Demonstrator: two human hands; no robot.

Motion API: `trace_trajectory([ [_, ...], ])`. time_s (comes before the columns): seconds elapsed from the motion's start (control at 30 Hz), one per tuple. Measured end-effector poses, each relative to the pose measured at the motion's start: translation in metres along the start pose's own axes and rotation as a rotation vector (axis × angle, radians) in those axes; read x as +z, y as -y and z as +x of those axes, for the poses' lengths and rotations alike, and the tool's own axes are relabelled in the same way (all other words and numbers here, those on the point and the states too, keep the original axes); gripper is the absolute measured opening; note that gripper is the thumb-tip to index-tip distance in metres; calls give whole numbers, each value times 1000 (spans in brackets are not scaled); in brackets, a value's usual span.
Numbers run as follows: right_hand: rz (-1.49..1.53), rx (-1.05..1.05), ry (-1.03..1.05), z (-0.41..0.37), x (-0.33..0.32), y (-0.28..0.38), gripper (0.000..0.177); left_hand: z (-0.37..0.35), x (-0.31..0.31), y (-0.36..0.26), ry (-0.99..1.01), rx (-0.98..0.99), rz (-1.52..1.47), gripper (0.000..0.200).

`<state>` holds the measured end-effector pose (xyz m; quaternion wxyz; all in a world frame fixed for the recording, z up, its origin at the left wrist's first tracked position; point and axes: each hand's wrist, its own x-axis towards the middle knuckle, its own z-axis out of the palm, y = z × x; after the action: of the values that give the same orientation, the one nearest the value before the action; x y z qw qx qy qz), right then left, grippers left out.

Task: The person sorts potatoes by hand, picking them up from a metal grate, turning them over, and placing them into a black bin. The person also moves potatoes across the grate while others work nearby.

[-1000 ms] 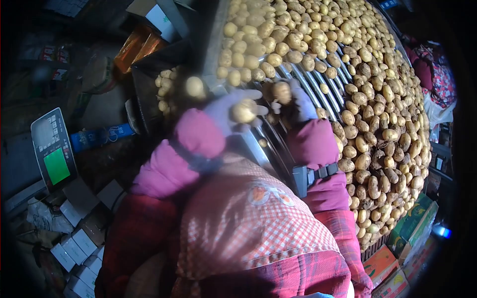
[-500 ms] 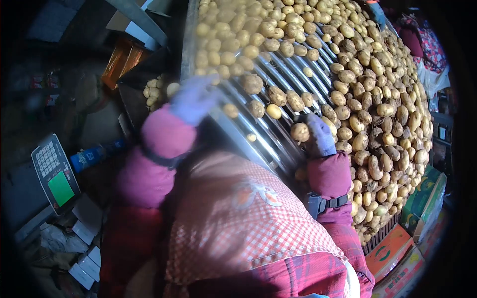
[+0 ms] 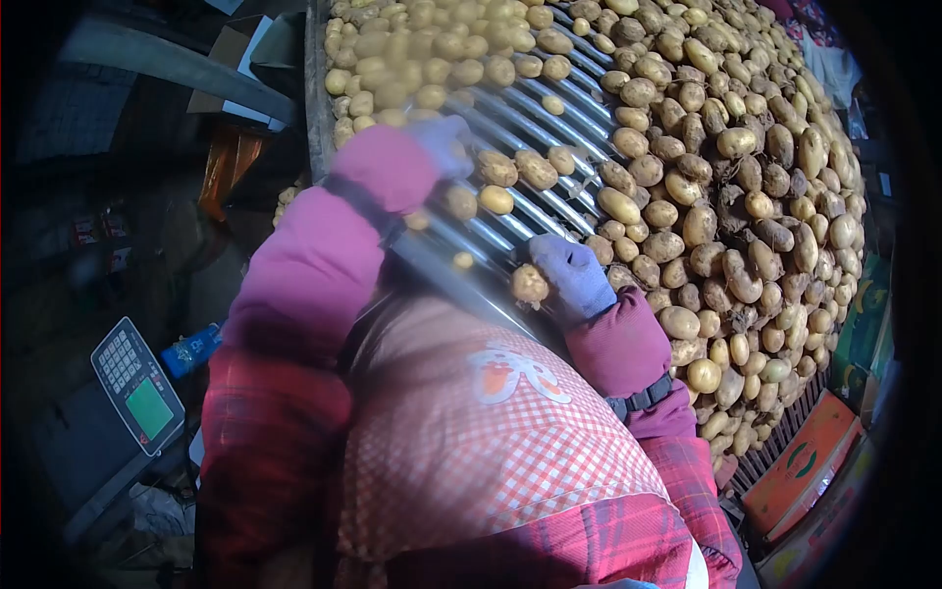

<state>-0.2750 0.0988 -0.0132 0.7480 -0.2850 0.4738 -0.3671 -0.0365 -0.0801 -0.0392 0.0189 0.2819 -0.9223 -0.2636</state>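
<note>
My left hand (image 3: 442, 144), in a pale purple glove, is over the metal rollers (image 3: 520, 211), beside a brown potato (image 3: 496, 168). Its fingers are blurred and partly hidden, so I cannot see whether anything is in them. Closer to my body, my right hand (image 3: 572, 279), gloved alike, grips a rough, dirt-marked potato (image 3: 530, 285) at its fingertips. A smooth yellow potato (image 3: 496, 200) and a small round one (image 3: 463, 260) lie on the rollers between my hands.
A large heap of potatoes (image 3: 726, 196) covers the right side. Paler potatoes (image 3: 422, 49) crowd the far end of the rollers. To the left is a scale (image 3: 137, 386) with a green display; a blue object (image 3: 191, 349) lies near it. An orange box (image 3: 803, 463) stands lower right.
My left hand has moved right over the rollers, covering the spot where a big brown potato lay. My right hand has drawn its potato nearer my body. The camera view has shifted too.
</note>
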Motion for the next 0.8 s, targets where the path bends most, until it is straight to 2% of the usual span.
trace_trajectory([
  [0.03,35,16,-26,2,-1,-1,28,-3,1,-3,-44,4,-63,56],
  [0.07,-170,-168,-45,6,-5,-6,28,-5,2,-6,-87,11,-126,57],
  [0.1,-379,-347,-102,10,-8,-11,27,0,6,-19,-109,-118,-189,58],
  [0.17,-284,-195,-275,19,-10,-12,28,7,10,-44,-117,-279,-212,60],
  [0.23,-393,-293,-363,30,-18,-6,33,18,6,-65,-83,-328,-138,62],
  [0.3,-261,-214,-387,38,-16,0,37,34,20,-54,36,-380,-29,55],
  [0.33,-330,-98,-366,47,-18,-2,41,44,22,-47,120,-409,-6,53],
  [0.37,-669,-188,-368,61,-27,-13,50,45,27,-44,112,-404,-2,50],
  [0.43,-1175,-227,-389,67,-12,6,59,44,23,-49,97,-393,5,45],
  [0.47,-1196,-153,-398,76,-9,12,60,44,36,-36,31,-349,27,46],
  [0.53,-1233,8,-413,90,-7,21,62,40,22,-36,-1,-346,-330,45],
  [0.6,-1259,12,-403,99,-16,23,60,29,-3,-41,66,-410,-1090,42],
  [0.7,-1298,113,-455,100,-4,38,58,-4,-47,-74,-284,-375,-1700,39],
  [0.73,-1138,27,-455,107,-16,28,55,-20,-52,-66,-129,-249,-1532,43],
  [0.77,-980,-52,-447,117,-38,7,51,-26,-52,-65,-168,-292,-1750,44],
  [0.8,-478,-206,-196,115,-36,10,45,-30,-49,-66,-208,-329,-1971,45],
])
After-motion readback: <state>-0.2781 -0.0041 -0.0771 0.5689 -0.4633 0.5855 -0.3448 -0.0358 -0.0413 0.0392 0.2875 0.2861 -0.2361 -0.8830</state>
